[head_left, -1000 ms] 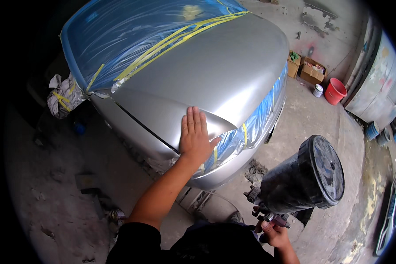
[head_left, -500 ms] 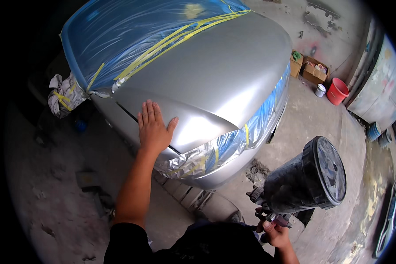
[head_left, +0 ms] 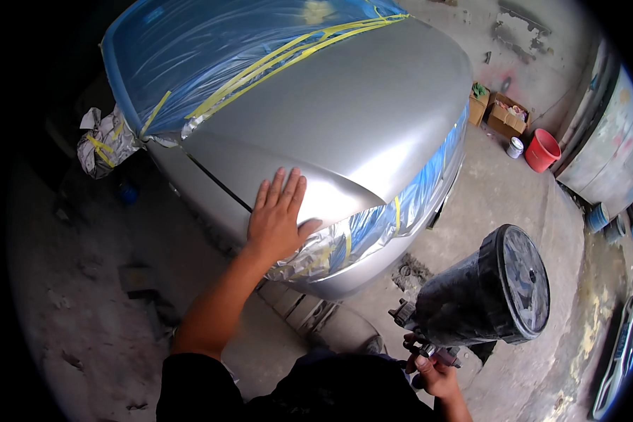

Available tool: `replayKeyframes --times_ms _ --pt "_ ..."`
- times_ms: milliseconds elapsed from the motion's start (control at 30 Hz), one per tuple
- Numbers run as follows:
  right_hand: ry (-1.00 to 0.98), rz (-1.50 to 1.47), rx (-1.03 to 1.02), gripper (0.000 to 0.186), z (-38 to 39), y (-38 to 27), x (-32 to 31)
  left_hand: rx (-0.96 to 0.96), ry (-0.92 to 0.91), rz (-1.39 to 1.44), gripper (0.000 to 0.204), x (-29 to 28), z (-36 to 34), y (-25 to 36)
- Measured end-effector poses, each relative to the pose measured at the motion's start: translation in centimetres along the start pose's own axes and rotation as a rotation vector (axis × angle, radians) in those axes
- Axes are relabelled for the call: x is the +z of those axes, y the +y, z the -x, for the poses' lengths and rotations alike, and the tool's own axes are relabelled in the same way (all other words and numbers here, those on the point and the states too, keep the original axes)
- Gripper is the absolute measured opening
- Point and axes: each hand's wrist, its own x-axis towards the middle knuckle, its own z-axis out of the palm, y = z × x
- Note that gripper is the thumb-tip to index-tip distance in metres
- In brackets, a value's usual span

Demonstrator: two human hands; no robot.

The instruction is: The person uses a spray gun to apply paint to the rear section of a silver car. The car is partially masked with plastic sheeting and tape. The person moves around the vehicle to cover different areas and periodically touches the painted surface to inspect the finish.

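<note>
Two hands, two jobs: my left hand [head_left: 278, 218] lies flat with the fingers spread wide on the smooth silver-painted metal car bonnet [head_left: 344, 119], near its front corner just beside the dark panel seam, so the palm can feel the surface. My right hand [head_left: 435, 371] is closed around the grip of the black paint spray gun with its big round lidded cup [head_left: 489, 288], held low and well apart from the panel, cup tilted sideways, seemingly to keep it off the paint. Blue plastic masking film [head_left: 211, 56], taped down with yellow strips [head_left: 288, 53], covers the windscreen, and more film wraps the headlight area [head_left: 373, 225] just beside my fingers. A paper-wrapped side mirror [head_left: 105, 141] sticks out at the left. On the concrete floor [head_left: 499, 190] beyond the car stand two open cardboard boxes [head_left: 506, 116], a small tin [head_left: 515, 147] and a red plastic bucket [head_left: 541, 150], all well clear of my reach.
</note>
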Motion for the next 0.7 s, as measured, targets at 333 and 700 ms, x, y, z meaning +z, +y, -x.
replayKeyframes --times_ms 333,700 --pt "0.015 -0.083 -0.020 0.023 -1.1 -0.9 0.9 -0.074 0.011 -0.011 0.086 1.9 -0.8 3.4" --pt "-0.022 -0.010 -0.070 0.030 -1.1 -1.0 2.6 -0.277 0.073 -0.006 0.084 -0.6 0.3 -8.6"
